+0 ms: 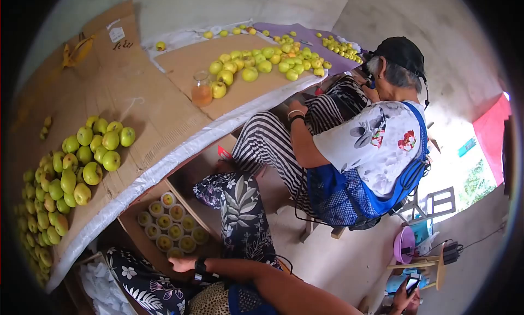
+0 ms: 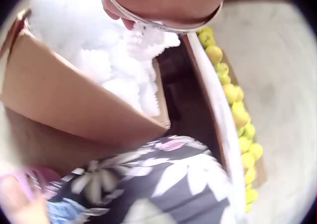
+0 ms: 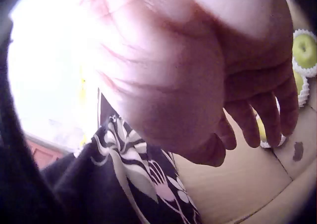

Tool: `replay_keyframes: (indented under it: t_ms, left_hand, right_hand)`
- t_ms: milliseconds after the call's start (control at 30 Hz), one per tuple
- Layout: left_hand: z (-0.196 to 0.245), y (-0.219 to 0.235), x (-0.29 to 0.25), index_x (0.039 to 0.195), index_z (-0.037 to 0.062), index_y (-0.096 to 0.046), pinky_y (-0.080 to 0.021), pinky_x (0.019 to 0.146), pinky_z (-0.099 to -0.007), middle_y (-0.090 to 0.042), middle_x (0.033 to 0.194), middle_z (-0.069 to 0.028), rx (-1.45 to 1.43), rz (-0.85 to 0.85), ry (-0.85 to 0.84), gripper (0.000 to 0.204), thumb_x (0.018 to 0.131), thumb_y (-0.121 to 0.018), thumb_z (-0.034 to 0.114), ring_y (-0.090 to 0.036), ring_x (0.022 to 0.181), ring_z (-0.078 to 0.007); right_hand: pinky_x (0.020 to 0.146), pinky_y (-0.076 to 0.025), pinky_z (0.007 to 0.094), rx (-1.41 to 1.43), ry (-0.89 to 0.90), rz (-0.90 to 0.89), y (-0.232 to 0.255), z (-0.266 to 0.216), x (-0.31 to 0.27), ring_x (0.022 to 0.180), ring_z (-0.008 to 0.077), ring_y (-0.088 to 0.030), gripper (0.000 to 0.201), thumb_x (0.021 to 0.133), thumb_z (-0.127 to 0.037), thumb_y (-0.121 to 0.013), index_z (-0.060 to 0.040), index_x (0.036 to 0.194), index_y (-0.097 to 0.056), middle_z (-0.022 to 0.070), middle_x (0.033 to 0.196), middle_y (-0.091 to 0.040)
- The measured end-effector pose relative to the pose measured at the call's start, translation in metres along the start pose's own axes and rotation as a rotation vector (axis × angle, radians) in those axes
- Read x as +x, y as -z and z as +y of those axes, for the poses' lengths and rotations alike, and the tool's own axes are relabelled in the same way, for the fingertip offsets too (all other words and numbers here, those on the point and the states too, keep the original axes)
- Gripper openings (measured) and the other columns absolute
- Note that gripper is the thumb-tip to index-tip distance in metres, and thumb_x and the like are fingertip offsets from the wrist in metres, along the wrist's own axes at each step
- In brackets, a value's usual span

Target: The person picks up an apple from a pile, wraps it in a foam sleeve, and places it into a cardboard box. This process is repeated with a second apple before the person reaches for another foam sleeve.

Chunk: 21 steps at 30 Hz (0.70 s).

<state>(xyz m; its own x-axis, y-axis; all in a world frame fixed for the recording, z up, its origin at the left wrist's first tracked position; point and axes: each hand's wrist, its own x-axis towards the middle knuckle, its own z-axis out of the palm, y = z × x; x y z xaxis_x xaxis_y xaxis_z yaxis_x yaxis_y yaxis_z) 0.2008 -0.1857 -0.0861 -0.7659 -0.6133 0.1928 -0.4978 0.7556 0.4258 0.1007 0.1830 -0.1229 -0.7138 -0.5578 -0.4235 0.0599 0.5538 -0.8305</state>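
**Right hand over carton of netted fruit; left hand at box of foam nets**

Right hand (image 1: 179,263): reaches out from a wrist with a dark band, fingers (image 3: 257,120) straight and loosely spread, holding nothing. It hovers at the near edge of the open carton (image 1: 131,223). Just beyond the fingertips lie the wrapped fruits (image 1: 170,224), yellow-green, each in a white foam sleeve, set in rows on the carton floor. Two of them (image 3: 303,53) show past the fingers in the right wrist view.

Left hand (image 2: 124,13): seen only in the left wrist view, mostly cut off by the top edge, a thin bangle (image 2: 163,26) at the wrist. Whether its fingers are spread or curled cannot be told. Directly below it sits a cardboard box (image 2: 74,105) heaped with white foam nets (image 2: 99,50).

Below both hands: lap in dark floral-print trousers (image 1: 240,211).

Above and beyond the right hand: cardboard-covered table (image 1: 142,96) bearing a heap of loose green fruit (image 1: 82,156), a jar of amber liquid (image 1: 201,89), and a further pile of fruit (image 1: 262,61).

To the far side of the right hand: a second person (image 1: 349,146), seated, in striped trousers and dark cap.
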Motion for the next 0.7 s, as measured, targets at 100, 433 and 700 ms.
replay_keyframes:
  t_ms: [100,433,700]
  left_hand:
    - [0.032,0.005,-0.003,0.113,-0.0009,-0.051,-0.044,0.082,-0.0306,-0.058,0.102,-0.01,-0.307,-0.117,0.025,0.037,0.077,-0.059,0.003,-0.055,0.093,-0.0219]
    - [0.19,-0.071,-0.046,0.101,0.0035,-0.054,-0.045,0.069,-0.0239,-0.058,0.088,-0.0015,-1.163,-0.832,0.015,0.029,0.073,-0.056,0.001,-0.054,0.075,-0.0102]
    - [0.196,-0.075,-0.062,0.1,0.0016,-0.054,-0.044,0.071,-0.0223,-0.057,0.091,-0.0013,-1.143,-0.78,-0.076,0.03,0.073,-0.045,-0.008,-0.052,0.08,-0.0098]
  right_hand:
    - [0.077,-0.046,0.0313,0.433,0.361,0.018,0.015,-0.016,0.017,0.087,0.0198,-0.059,0.037,0.083,-0.023,-0.055,0.0008,0.111,-0.052,0.0109,0.097,-0.061]
    - [0.077,-0.042,0.0234,0.772,0.322,-0.022,0.05,-0.04,-0.017,0.09,0.0087,-0.05,0.029,0.088,-0.024,-0.052,-0.0035,0.109,-0.053,0.0007,0.097,-0.056]
    - [0.07,-0.041,0.0233,0.647,0.234,0.019,0.04,-0.043,-0.022,0.079,0.0074,-0.049,0.022,0.08,-0.018,-0.063,-0.0033,0.096,-0.055,0.0,0.083,-0.055]
